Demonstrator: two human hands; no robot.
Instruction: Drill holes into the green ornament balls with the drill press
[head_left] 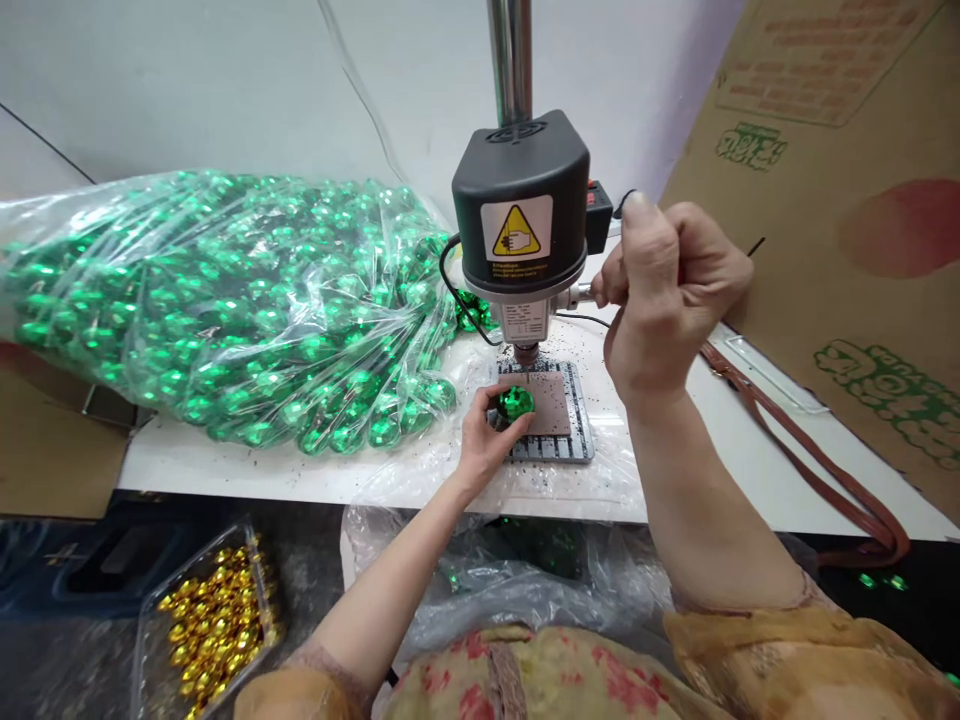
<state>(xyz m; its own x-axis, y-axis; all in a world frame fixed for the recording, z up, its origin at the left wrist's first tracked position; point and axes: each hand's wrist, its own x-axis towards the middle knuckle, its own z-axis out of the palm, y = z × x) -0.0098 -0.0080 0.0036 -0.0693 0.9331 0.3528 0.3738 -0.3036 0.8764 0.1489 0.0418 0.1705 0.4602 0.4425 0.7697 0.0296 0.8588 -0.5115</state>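
My left hand [484, 445] pinches a shiny green faceted ball [516, 402] between thumb and fingers. The ball sits over a brownish square pad [553, 405] on the slotted metal base [577, 448] of a small bench drill press [521, 165]. Right above the ball is the drill's chuck [526, 352]; whether the bit touches the ball I cannot tell. At the machine's right side my right hand [667, 285] is closed around the feed handle [581, 294], most of which the fingers hide.
A big clear bag of green balls [225, 310] fills the table's left. Dark shavings surround the base. To the right are a brown strap [810, 450] and a cardboard box [847, 250]. A clear tub [142, 640] of gold balls stands below, left of a plastic sheet [622, 575].
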